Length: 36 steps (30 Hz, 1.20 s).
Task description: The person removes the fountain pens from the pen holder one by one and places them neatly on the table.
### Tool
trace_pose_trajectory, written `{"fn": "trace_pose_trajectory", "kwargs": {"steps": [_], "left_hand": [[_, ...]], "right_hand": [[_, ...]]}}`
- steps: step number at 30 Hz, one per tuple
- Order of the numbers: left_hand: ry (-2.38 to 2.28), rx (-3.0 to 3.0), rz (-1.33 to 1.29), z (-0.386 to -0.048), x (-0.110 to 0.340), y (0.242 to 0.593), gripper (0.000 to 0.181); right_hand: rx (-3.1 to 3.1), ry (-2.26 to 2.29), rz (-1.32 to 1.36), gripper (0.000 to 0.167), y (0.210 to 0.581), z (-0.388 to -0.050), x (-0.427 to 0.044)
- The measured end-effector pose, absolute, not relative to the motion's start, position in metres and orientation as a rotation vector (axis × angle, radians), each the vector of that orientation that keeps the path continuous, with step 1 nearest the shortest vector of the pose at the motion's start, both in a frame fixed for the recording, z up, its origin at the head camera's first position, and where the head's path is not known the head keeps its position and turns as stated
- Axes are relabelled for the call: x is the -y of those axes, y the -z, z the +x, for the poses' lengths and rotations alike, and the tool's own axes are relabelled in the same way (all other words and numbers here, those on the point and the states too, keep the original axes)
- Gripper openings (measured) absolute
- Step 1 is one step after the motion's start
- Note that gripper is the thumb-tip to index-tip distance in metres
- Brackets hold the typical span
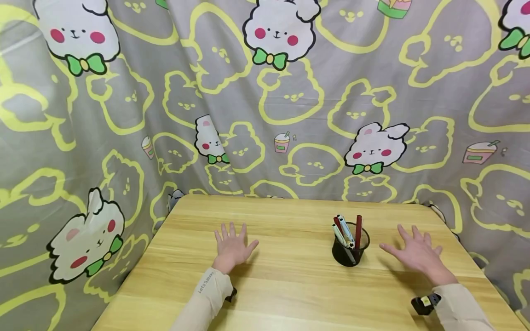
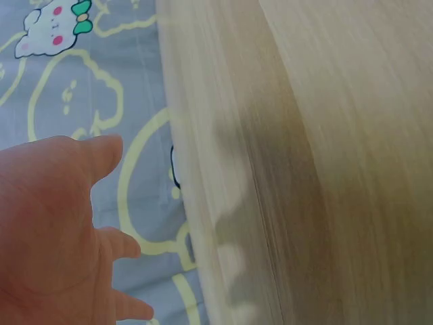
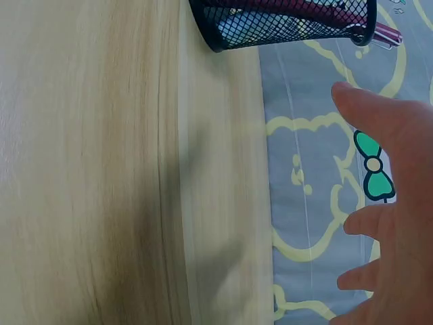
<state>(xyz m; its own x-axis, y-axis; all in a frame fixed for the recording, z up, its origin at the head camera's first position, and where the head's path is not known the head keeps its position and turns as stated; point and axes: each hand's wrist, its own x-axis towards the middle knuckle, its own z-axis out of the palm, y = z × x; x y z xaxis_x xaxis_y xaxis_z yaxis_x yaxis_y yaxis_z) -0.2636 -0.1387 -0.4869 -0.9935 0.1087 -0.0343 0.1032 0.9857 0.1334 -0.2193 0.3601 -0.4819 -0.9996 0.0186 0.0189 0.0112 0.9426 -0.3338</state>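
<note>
A black mesh pen cup (image 1: 347, 255) holding several pens (image 1: 358, 232) stands upright on the wooden table, right of the middle. My right hand (image 1: 418, 253) is just to the right of the cup, apart from it, fingers spread and holding nothing. In the right wrist view that same mesh cup (image 3: 291, 26) shows at the top, beyond the thumb. Over the left half of the table, my left hand (image 1: 233, 248) has its fingers spread and holds nothing. The left wrist view shows the left palm (image 2: 47, 237) with only bare wood and curtain around it.
The light wooden table (image 1: 285, 285) ends at a back edge against a grey curtain (image 1: 298, 110) printed with cartoon bears. That curtain also hangs along the left and right sides. A dark wrist device (image 1: 425, 304) sits under the right sleeve.
</note>
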Motion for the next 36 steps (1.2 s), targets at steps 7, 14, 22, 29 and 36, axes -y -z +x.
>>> {"fn": "trace_pose_trajectory", "kwargs": {"steps": [7, 14, 22, 29, 36], "left_hand": [[-0.271, -3.113, 0.306, -0.265, 0.138, 0.483, 0.073], [-0.513, -3.064, 0.544, -0.273, 0.131, 0.475, 0.063], [-0.841, -3.006, 0.686, -0.280, 0.106, 0.473, 0.056], [-1.218, -2.787, 0.737, -0.281, 0.070, 0.477, 0.054], [-1.534, -2.548, 0.754, -0.280, 0.032, 0.483, 0.043]], "right_hand": [[2.815, -0.855, 0.144, 0.066, 0.484, -0.222, -0.354], [2.461, -1.235, 0.287, 0.034, 0.481, -0.222, -0.337], [2.323, -1.458, 0.440, 0.026, 0.484, -0.220, -0.319], [2.397, -1.449, 0.447, 0.026, 0.489, -0.221, -0.311], [2.442, -1.439, 0.412, 0.024, 0.494, -0.224, -0.306]]}}
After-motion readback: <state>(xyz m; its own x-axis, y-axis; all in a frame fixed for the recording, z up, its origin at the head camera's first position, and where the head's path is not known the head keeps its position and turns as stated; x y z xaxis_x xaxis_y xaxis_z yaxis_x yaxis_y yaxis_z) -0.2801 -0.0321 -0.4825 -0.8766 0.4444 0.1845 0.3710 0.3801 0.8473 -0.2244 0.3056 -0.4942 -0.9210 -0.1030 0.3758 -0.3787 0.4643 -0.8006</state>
